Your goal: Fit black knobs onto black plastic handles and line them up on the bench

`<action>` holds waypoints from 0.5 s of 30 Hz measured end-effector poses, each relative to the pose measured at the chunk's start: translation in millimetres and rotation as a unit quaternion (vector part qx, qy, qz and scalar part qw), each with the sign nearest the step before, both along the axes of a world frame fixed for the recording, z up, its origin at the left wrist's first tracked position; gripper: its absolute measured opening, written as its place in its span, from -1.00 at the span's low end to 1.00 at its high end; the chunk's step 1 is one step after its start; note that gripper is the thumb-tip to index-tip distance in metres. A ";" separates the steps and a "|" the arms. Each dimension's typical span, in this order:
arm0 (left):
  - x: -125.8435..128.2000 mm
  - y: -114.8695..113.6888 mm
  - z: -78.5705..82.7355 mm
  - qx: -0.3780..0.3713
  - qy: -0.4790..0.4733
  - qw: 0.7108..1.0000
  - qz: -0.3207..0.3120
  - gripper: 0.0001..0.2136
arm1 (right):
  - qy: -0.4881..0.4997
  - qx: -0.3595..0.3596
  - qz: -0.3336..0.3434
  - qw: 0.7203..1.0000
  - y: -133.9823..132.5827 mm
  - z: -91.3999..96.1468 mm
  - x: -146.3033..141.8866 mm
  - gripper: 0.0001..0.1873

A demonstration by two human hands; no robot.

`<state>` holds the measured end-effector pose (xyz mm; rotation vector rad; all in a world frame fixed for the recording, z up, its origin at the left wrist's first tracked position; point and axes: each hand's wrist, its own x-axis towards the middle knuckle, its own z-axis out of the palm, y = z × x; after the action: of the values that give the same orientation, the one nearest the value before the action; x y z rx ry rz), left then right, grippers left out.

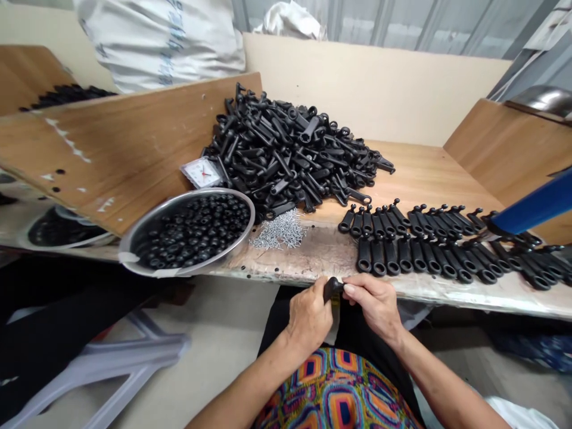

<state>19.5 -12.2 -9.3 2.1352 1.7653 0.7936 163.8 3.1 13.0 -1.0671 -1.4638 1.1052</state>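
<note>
In front of the table edge, my left hand is closed around a black plastic crank handle, most of which its fingers hide. My right hand pinches the small end of the same piece with thumb and forefinger. Just beyond my hands, a heap of small silver pins or screws lies on the table. To its left stands a metal bowl full of round black knobs. Rows of black crank handles, with ring ends and ball ends, lie on the right.
A large pile of black crank handles rises behind the pins. A small square clock leans by the bowl. Wooden dividers flank the table. A blue tool slants over the right rows; a plastic stool stands left.
</note>
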 end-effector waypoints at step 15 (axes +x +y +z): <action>-38.5 30.0 25.6 -0.093 0.066 0.993 0.014 -0.69 | -0.194 0.022 0.076 0.978 67.9 48.7 -11.4 -0.61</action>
<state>-19.0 17.8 16.4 2.0850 1.8567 0.4821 152.5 71.0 61.7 -1.2027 -1.8969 1.0006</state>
